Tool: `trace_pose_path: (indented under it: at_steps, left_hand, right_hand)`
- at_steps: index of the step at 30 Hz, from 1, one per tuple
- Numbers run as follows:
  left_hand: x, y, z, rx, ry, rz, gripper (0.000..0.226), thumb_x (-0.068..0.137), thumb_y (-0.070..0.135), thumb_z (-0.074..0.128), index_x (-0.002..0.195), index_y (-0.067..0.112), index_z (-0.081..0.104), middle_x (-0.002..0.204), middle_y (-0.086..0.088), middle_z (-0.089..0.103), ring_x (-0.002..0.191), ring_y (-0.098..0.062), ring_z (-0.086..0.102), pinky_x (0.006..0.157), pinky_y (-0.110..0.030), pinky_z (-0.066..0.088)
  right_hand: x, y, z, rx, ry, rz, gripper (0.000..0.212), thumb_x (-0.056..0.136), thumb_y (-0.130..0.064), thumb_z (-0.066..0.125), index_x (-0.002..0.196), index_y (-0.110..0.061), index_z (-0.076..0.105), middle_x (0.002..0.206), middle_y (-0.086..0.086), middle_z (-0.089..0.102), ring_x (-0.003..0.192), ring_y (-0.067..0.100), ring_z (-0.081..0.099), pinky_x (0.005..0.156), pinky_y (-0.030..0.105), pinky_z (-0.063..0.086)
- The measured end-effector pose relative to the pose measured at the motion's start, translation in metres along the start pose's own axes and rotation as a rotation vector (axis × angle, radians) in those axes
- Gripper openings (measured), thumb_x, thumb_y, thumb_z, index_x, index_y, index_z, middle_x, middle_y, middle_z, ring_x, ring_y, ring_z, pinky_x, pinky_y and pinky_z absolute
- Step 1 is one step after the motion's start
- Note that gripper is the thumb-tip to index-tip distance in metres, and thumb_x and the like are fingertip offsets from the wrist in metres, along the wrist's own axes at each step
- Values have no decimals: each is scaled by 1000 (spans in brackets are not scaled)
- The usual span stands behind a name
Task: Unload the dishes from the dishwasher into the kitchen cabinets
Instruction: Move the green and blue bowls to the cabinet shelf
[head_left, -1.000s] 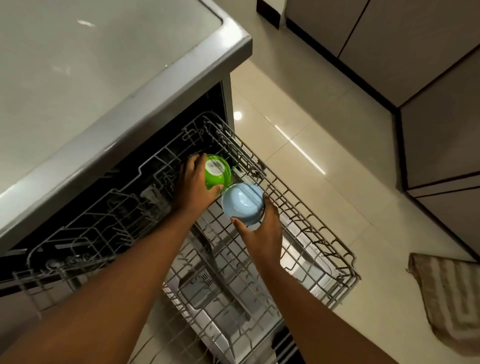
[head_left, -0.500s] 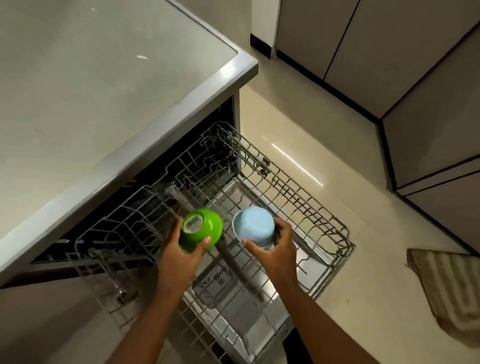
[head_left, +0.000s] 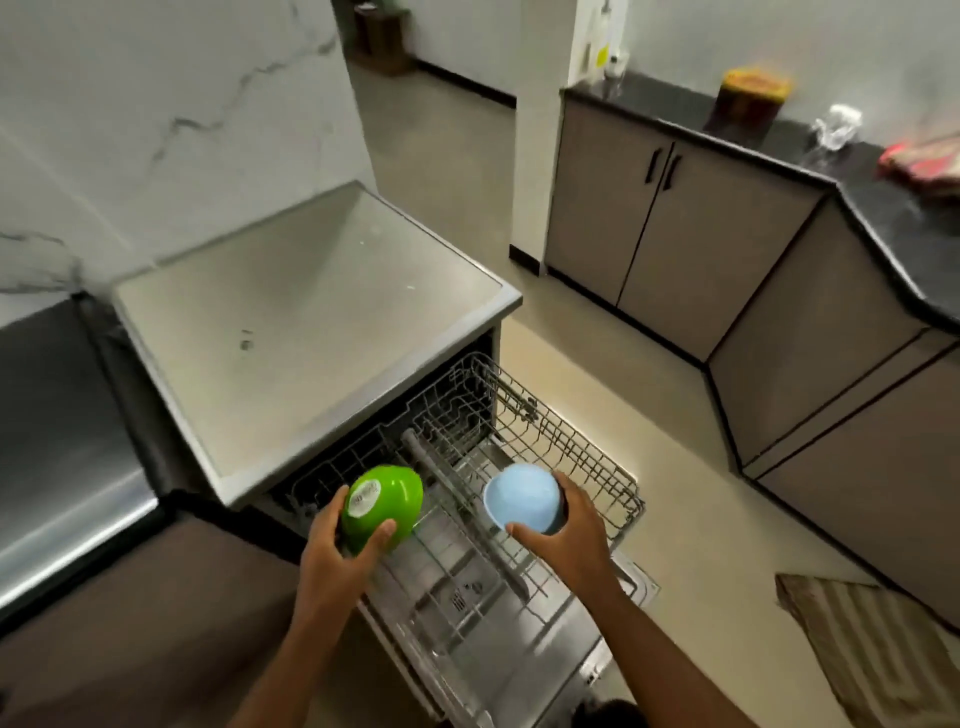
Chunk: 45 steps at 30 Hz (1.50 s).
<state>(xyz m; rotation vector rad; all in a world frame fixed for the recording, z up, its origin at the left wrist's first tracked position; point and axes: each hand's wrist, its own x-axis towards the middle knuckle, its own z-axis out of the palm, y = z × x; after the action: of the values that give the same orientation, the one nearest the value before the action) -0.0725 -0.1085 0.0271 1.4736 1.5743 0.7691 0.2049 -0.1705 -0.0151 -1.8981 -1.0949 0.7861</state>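
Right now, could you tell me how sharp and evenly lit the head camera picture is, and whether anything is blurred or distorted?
In the head view, the green bowl and blue bowl are fairly sharp; items on the black counter at the upper right are smeared by blur; wide-angle distortion bends the cabinet lines; the steel appliance at left shows soft glare; light is dim and even.

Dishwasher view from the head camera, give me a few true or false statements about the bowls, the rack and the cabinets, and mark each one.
1. The left hand holds a green bowl. True.
2. The right hand holds a red plate. False: it holds a light blue bowl.
3. The dishwasher rack is pulled out. True.
4. The grey cabinet doors stand open. False: they are shut.
5. The green bowl carries a white sticker. True.
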Motion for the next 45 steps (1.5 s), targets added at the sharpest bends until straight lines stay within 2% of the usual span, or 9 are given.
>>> trace_pose_path:
  at_steps: [6, 8, 12, 14, 20, 27, 31, 42, 45]
  left_hand:
    - [-51, 52, -52, 62, 209, 182, 76, 79, 25, 79, 144, 10, 43, 137, -6, 48, 123, -22, 50, 100, -36, 46]
    - [-61, 64, -61, 71, 271, 206, 75, 79, 25, 79, 143, 10, 43, 136, -6, 49, 123, -22, 50, 99, -31, 44]
    - [-99, 87, -81, 55, 377, 225, 75, 80, 26, 79, 143, 10, 43, 138, -9, 50, 124, -24, 50, 102, -40, 46]
    - [-120, 92, -91, 66, 423, 244, 72, 79, 25, 80, 140, 11, 46, 133, -7, 52, 119, -21, 52, 98, -33, 45]
    - [-188, 100, -139, 93, 520, 227, 71, 76, 24, 83, 136, 7, 49, 129, -8, 56, 116, -22, 56, 100, -39, 48]
    - [-246, 90, -225, 24, 737, 219, 72, 74, 19, 84, 138, 10, 50, 130, -6, 57, 117, -21, 58, 100, -35, 48]
    - [-266, 81, -296, -6, 842, 215, 74, 74, 19, 84, 139, 12, 49, 133, -5, 55, 115, -23, 60, 91, -32, 52]
    - [-242, 99, -526, 204, 987, 368, 78, 74, 22, 85, 140, 3, 48, 135, -14, 51, 123, -31, 52, 102, -47, 47]
    - [-225, 111, -573, 238, 971, 391, 77, 74, 27, 84, 139, 9, 48, 135, -10, 52, 122, -28, 52, 99, -44, 49]
  right_hand:
    - [-31, -79, -31, -39, -115, -216, 90, 65, -43, 89, 140, -23, 45, 134, -4, 51, 117, 13, 50, 88, 22, 43]
    - [-35, -96, -35, -57, -155, -277, 90, 64, -42, 89, 140, -22, 46, 133, -3, 53, 117, 14, 52, 88, 24, 46]
    - [-46, -138, -46, -61, -237, -412, 91, 62, -44, 88, 139, -23, 45, 133, -3, 52, 118, 16, 52, 92, 32, 50]
    - [-53, -154, -48, -67, -262, -458, 92, 62, -45, 89, 140, -22, 44, 134, -2, 51, 118, 16, 51, 94, 34, 50]
    - [-89, -197, -36, -30, -365, -578, 91, 63, -45, 89, 139, -21, 45, 134, -1, 51, 116, 12, 50, 86, 19, 42]
    - [-155, -274, 15, 35, -449, -713, 98, 64, -46, 89, 144, -19, 41, 141, -1, 49, 125, 16, 49, 101, 27, 43]
    - [-185, -336, 57, 60, -457, -802, 97, 62, -49, 88, 143, -23, 41, 137, -7, 50, 122, 12, 50, 97, 23, 42]
    - [-238, -515, 196, 247, -305, -924, 91, 59, -48, 91, 136, -23, 49, 126, -8, 58, 113, 12, 55, 92, 28, 48]
    - [-240, -555, 214, 293, -252, -962, 88, 59, -45, 92, 133, -27, 47, 122, -10, 54, 110, 9, 51, 89, 16, 43]
